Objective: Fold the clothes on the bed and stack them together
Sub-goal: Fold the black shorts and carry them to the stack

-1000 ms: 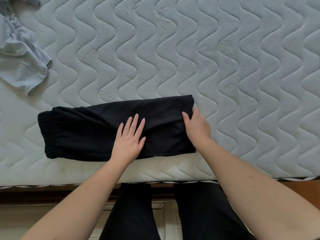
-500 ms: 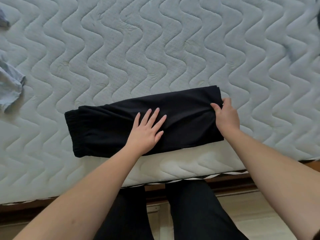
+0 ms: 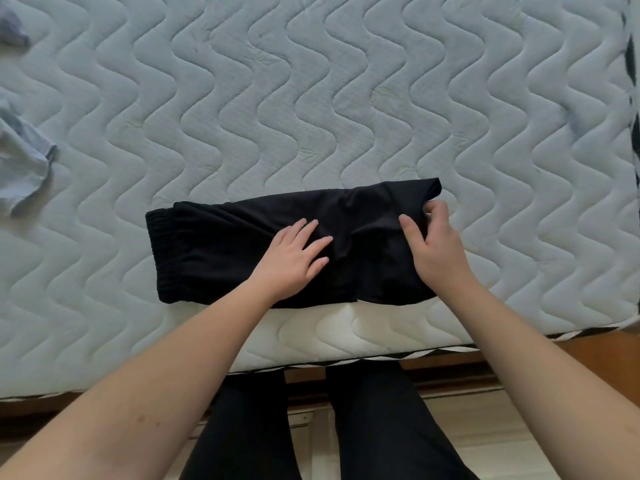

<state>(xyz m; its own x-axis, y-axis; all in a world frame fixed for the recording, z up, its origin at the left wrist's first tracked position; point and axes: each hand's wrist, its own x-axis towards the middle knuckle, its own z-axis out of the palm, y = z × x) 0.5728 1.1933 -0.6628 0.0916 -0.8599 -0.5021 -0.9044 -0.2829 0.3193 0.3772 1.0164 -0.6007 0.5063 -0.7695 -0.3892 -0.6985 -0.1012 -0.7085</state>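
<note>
Left to right: blue garment (image 3: 20, 157) lies crumpled at the bed's (image 3: 311, 98) left edge, unfolded, well apart from the work. Black pants (image 3: 225, 258) lie near the bed's front edge, already folded into a long strip, waistband end to the left. Left hand (image 3: 289, 261) rests flat on the strip's middle, fingers (image 3: 304, 226) straight and slightly spread, pinning the cloth. Right hand (image 3: 433, 251) is at the strip's right end, fingers curled round the cloth, thumb on top; that end is bunched and lifting a bit. Step in hand, by my read: folding the right end over toward the waistband, left hand acting as the crease line. Next move likely needs the right hand to carry the end leftward and the left hand to slide out before the layer lands, then a smoothing press. Stack not started; blue garment is left to fold. No containers in view.
</note>
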